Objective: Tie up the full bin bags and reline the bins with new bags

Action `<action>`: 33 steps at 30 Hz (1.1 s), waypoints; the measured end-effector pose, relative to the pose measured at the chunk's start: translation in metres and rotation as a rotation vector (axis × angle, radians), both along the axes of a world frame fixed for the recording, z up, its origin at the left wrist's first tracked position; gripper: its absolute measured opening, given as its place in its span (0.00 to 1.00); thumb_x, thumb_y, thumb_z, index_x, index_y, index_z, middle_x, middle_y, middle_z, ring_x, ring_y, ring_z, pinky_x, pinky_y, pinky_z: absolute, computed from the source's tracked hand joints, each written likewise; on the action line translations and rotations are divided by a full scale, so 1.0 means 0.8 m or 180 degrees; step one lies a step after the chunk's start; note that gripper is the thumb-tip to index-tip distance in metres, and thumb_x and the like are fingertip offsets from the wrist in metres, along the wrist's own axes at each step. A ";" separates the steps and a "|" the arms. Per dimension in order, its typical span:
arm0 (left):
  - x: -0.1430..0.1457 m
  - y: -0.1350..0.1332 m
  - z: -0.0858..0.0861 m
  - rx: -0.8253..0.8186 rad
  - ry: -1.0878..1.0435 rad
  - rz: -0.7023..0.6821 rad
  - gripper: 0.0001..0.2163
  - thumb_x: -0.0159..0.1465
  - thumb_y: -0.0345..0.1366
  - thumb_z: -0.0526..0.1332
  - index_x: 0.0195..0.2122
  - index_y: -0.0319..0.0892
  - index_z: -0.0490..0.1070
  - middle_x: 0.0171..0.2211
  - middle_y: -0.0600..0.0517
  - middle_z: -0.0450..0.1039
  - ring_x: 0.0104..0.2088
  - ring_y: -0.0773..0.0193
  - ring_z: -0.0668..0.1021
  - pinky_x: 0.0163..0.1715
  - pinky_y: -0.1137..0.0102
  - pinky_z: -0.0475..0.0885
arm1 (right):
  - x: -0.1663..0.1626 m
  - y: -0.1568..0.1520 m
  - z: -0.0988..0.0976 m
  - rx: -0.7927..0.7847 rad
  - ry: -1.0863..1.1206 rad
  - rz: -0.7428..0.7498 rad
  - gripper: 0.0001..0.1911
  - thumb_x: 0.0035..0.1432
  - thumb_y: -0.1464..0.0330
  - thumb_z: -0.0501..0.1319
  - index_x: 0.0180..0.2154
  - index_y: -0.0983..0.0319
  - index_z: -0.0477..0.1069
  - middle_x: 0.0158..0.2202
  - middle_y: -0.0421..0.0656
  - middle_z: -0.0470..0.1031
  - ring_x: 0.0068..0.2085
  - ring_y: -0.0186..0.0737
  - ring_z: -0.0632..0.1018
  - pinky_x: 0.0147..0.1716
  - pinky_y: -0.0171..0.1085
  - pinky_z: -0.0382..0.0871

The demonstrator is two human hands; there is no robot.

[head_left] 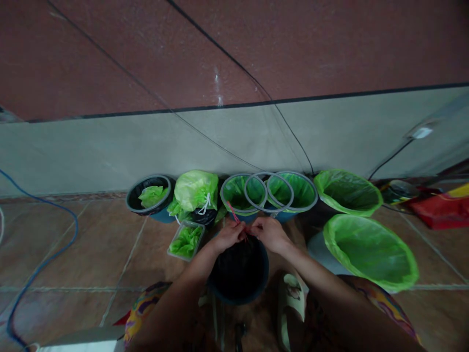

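Observation:
A dark bin lined with a black bag [240, 271] stands on the floor between my knees. Both hands meet over its far rim. My left hand [230, 235] is closed in a pinch on a thin red drawstring [233, 213] that runs up and away from the bag. My right hand [269, 232] is closed too, its fingertips pinching the same string end beside the left hand. Just beyond my hands lies a loose grey ring [268, 191] across two green-lined bins.
Along the wall stand a black-lined bin holding green bags [151, 194], a tied green bag [196, 189], two green-lined bins [300, 190] and two larger green-lined bins [370, 249]. A clear tray of folded green bags [186, 239] lies on the tiles. Blue cable [47, 256] runs at left.

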State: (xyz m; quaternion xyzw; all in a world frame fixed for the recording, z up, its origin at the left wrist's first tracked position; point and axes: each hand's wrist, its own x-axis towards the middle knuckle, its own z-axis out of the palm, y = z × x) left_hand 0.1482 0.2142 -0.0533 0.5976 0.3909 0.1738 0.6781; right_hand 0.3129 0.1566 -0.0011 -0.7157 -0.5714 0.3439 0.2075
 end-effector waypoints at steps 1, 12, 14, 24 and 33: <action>-0.001 0.002 0.002 -0.0001 0.0042 0.0107 0.25 0.62 0.59 0.57 0.29 0.38 0.73 0.19 0.55 0.66 0.19 0.72 0.64 0.20 0.75 0.55 | 0.000 -0.001 -0.001 -0.0126 0.0223 -0.0101 0.08 0.56 0.71 0.59 0.28 0.62 0.75 0.22 0.40 0.74 0.27 0.35 0.74 0.31 0.34 0.64; -0.008 0.001 0.032 0.1796 0.0356 -0.0986 0.14 0.61 0.26 0.55 0.43 0.41 0.76 0.33 0.52 0.79 0.32 0.66 0.77 0.36 0.72 0.71 | 0.013 -0.004 -0.030 0.0116 0.0005 0.0354 0.15 0.50 0.79 0.58 0.36 0.62 0.78 0.38 0.47 0.82 0.41 0.41 0.79 0.44 0.36 0.70; -0.008 -0.003 0.035 0.2412 0.0463 -0.1233 0.15 0.62 0.26 0.54 0.46 0.42 0.74 0.35 0.51 0.79 0.36 0.64 0.78 0.41 0.71 0.71 | 0.011 0.001 -0.042 0.0351 0.0298 0.0443 0.18 0.51 0.80 0.55 0.39 0.61 0.77 0.41 0.47 0.82 0.43 0.41 0.79 0.45 0.36 0.70; -0.010 -0.010 0.030 0.3938 0.1222 -0.1263 0.09 0.69 0.34 0.55 0.42 0.43 0.75 0.39 0.48 0.78 0.42 0.59 0.76 0.54 0.61 0.62 | -0.009 -0.005 -0.039 -0.0653 0.1698 0.0020 0.17 0.47 0.78 0.52 0.38 0.62 0.72 0.26 0.38 0.74 0.28 0.34 0.75 0.24 0.30 0.67; -0.009 -0.012 0.026 0.4162 0.1617 -0.0774 0.14 0.72 0.40 0.53 0.40 0.42 0.76 0.36 0.47 0.77 0.39 0.59 0.73 0.42 0.64 0.64 | 0.005 0.000 -0.033 -0.0296 0.0320 0.0587 0.15 0.59 0.75 0.51 0.34 0.64 0.76 0.29 0.43 0.78 0.31 0.34 0.76 0.31 0.32 0.67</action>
